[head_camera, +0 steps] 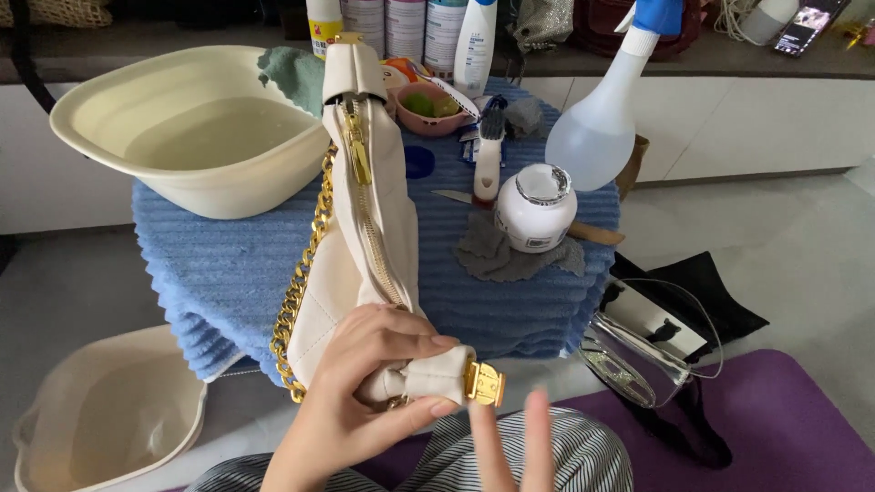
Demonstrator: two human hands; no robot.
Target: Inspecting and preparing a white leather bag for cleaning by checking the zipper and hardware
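A low round bench [228,264] under a ribbed blue cover sits on a pale floor, with white cabinets behind and a purple mat at 5 o'clock; the left hand [351,401] is closed around the near end of a cream quilted handbag [369,219], thumb beneath and fingers wrapped over the soft folded corner beside its gold clasp [484,383]; the right hand [515,446] hangs open and empty just at 5 o'clock of that clasp, fingers spread, slightly blurred. The bag lies lengthwise across the cover, running toward 12 o'clock, zip uppermost; a firm grip near the hardware, as here, seems best for holding the padded leather steady. A chunky gold chain [305,273] trails along its 9 o'clock side; smooth metal against matte stitched panels. Farther out: a cream basin [100,118] of water at 10 o'clock; a squat white jar [535,214] on a grey cloth [497,260] at 2 o'clock; a translucent spray bottle [602,128] beyond.
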